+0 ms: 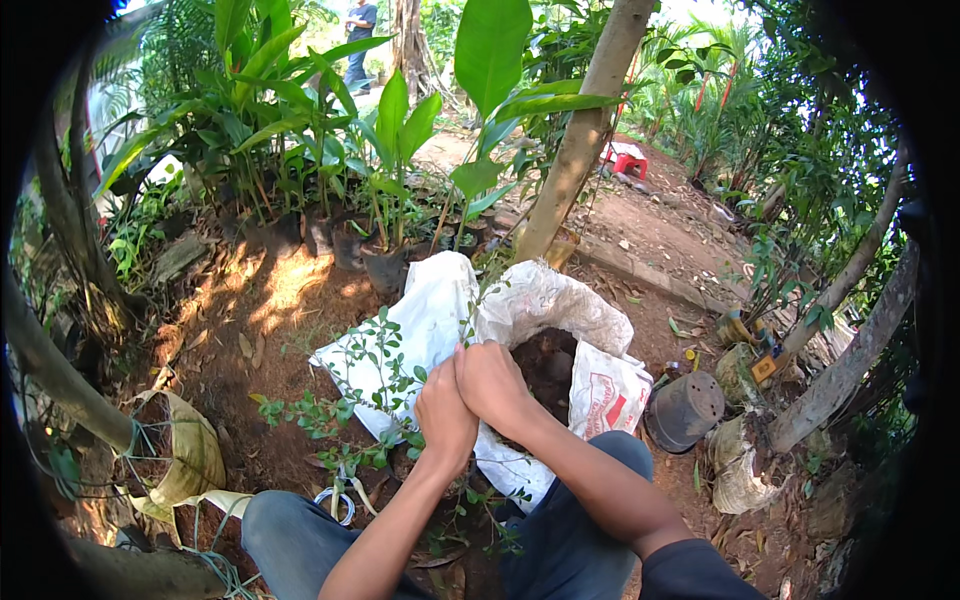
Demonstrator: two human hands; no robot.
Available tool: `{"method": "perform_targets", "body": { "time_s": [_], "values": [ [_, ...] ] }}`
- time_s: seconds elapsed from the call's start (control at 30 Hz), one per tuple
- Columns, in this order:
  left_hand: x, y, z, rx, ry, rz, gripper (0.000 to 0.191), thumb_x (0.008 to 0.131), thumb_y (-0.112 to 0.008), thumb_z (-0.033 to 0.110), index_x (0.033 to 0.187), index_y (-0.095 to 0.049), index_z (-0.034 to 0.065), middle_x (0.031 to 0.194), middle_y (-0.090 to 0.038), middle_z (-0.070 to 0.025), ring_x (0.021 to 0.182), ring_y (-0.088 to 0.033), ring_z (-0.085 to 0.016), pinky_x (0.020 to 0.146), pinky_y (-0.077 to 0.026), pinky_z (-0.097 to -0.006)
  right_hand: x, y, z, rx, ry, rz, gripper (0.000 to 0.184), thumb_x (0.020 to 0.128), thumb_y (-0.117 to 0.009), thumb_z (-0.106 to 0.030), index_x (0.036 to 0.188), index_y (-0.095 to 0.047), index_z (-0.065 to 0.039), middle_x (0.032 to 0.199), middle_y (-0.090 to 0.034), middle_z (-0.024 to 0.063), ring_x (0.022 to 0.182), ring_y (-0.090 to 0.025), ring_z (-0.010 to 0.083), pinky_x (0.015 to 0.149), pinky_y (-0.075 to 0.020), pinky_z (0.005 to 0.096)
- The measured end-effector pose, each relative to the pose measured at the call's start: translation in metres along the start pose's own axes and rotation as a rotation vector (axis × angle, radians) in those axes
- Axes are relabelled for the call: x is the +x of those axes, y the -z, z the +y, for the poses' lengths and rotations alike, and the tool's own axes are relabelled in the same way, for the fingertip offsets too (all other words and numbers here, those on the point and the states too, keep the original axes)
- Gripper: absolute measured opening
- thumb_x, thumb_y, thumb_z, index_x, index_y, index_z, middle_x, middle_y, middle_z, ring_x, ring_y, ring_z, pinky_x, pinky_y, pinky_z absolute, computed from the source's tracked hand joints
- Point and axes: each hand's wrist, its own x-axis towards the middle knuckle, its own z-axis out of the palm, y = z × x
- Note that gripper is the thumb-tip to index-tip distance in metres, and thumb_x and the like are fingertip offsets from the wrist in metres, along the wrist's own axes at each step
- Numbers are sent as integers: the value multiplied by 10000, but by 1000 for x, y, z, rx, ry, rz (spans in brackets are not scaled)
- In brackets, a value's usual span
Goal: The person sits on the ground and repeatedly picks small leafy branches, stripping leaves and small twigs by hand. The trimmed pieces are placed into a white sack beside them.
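My left hand (pixel 448 416) and my right hand (pixel 491 382) meet in front of me, fingers closed around a thin branch of a small-leaved shrub (pixel 386 360). The exact spot they pinch is hidden by the fingers. Leafy twigs spread to the left of my hands and below my left wrist. Just beyond my right hand, a white woven sack (pixel 559 300) has its mouth rolled back around dark soil (pixel 551 367). A white sheet of sacking (pixel 427 300) lies behind my left hand. A wire coil (pixel 345 511) and a pale-handled hand tool (pixel 362 495) rest near my left knee.
A dark plastic pot (pixel 686 412) lies tipped over on the right. Tree trunks (pixel 581 142) lean in on both sides. Potted broad-leaved plants (pixel 382 255) line the back. A red stool (pixel 630 161) and a standing person (pixel 361 37) are farther off.
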Motion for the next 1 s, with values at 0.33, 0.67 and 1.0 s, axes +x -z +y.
{"method": "perform_targets", "body": {
  "time_s": [0.33,0.67,1.0],
  "values": [
    [7,5,-5,-400,84,-70,309,983,-470,168,859,-625,-69,528,-576,-97,426,-564,-154,417,-434,-305,12,-9,20,-24,164,4,446,950,-458,-251,701,-664,57,785,-632,266,888,-540,438,803,-412,545],
    [10,11,-15,-244,-8,-170,194,955,-442,19,941,-613,-72,578,-550,-72,413,-575,-149,362,-423,-296,16,-12,33,275,139,-5,411,933,-515,-338,766,-702,-13,732,-644,221,808,-584,381,740,-428,501],
    [6,15,-17,-436,189,-140,242,1005,-404,120,1008,-573,-53,701,-530,-56,450,-597,-138,339,-405,-256,24,-1,62,598,144,-133,383,927,-576,-307,913,-665,64,599,-546,99,599,-453,111,580,-417,345]
  ]
}}
